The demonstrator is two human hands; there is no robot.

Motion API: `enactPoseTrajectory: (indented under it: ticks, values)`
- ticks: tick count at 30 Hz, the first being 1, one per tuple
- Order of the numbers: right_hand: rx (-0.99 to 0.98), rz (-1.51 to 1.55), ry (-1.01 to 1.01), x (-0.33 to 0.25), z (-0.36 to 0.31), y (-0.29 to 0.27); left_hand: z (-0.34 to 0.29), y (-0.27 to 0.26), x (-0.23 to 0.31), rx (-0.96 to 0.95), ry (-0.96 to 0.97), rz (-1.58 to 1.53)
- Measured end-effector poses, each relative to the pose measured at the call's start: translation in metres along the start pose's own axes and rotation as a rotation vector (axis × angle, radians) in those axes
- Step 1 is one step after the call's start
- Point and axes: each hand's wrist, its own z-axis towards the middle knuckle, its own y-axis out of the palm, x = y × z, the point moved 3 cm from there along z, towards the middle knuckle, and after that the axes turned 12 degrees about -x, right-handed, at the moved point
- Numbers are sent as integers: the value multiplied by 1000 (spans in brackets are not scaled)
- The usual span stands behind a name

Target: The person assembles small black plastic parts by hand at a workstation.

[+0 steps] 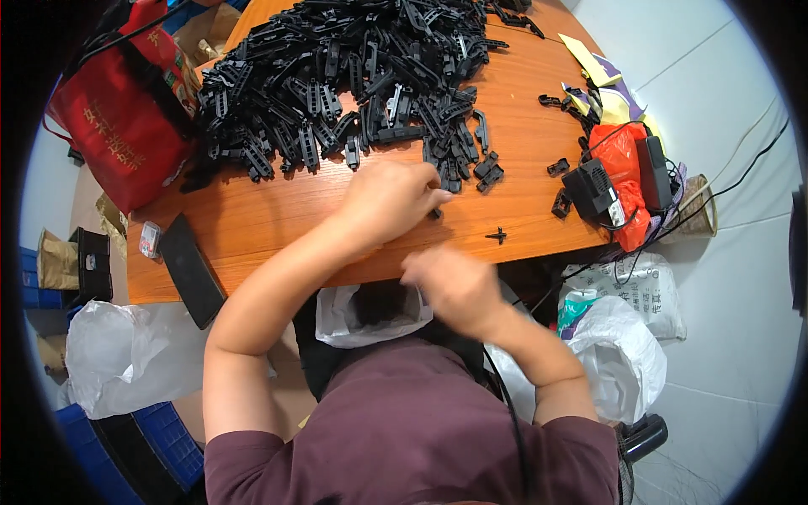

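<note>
My left hand [391, 200] is over the table at the near edge of a big heap of black plastic parts [370, 84]. Its fingers are curled together, and what they hold, if anything, is hidden; a bit of black shows just below them. My right hand [459, 286] hovers past the table's front edge, smeared by motion, so its fingers cannot be read. Below and between the hands, an open white plastic bag [332, 324] with a dark inside sits at my lap. A small black cross-shaped piece [497, 236] lies on the wood to the right.
The wooden table [530, 151] also bears a black flat slab [192, 269], a small clear box [150, 239] and a red bag [118, 135] at left. A black power adapter [592, 192], a red plastic bag [619, 147] and cables crowd the right edge. White sacks [619, 353] stand below.
</note>
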Motion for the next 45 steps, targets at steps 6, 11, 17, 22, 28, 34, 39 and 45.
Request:
enactPoseTrajectory:
  ticks: [6, 11, 17, 22, 28, 34, 39, 45]
  values:
    - [-109, -324, 487, 95, 15, -56, -1, 7, -8, 3, -163, 1]
    - [-205, -313, 333, 104, 18, -50, -16, -14, -28, -63, -332, -484]
    - [203, 542, 375, 50, 35, -52, -32, -24, -31, -142, -163, -1314]
    - [234, 841, 92, 29, 43, -46, -42, -33, -19, -192, -38, -1269]
    - [194, 295, 24, 15, 47, -56, -48, -45, 0, -138, 14, -892]
    - [206, 205, 30, 13, 45, -60, -53, -45, 8, -5, 127, -595]
    - [216, 88, 103, 2, 44, -62, -59, -39, 16, 281, 369, -196]
    - [22, 118, 194, 6, 36, -51, -61, -29, 10, 197, 362, -139]
